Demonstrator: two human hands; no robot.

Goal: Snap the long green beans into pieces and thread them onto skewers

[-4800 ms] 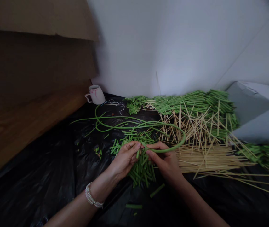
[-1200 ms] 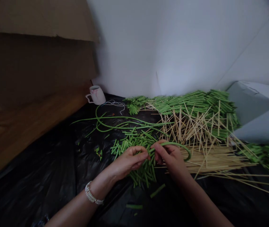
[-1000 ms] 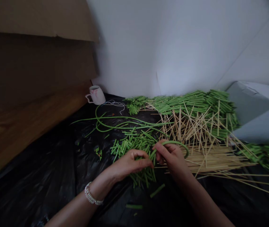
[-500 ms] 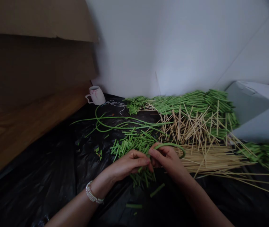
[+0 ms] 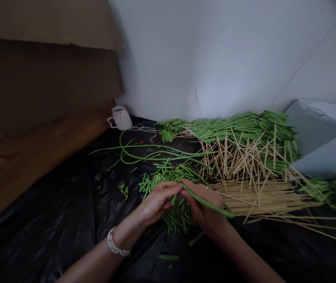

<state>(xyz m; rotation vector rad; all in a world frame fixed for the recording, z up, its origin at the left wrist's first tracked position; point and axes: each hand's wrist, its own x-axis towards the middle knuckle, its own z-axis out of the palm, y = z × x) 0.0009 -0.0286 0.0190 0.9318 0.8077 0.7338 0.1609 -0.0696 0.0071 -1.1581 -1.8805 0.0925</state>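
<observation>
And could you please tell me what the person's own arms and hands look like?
Both forearms are bare, with no sleeves in view. The left hand and right hand are gloveless; a pale, multi-strand beaded bracelet circles the left wrist. The right wrist shows none.

You are indoors, in a makeshift work corner — home or small workshop, the view cannot settle which. Black plastic sheeting [image 5: 70,232] is spread before you, a pale wall [image 5: 229,59] rises behind it, and a handled mug [image 5: 122,119], brown cardboard [image 5: 47,74], cut green stems [image 5: 178,220] and thin wooden sticks [image 5: 250,198] share the spot.
</observation>
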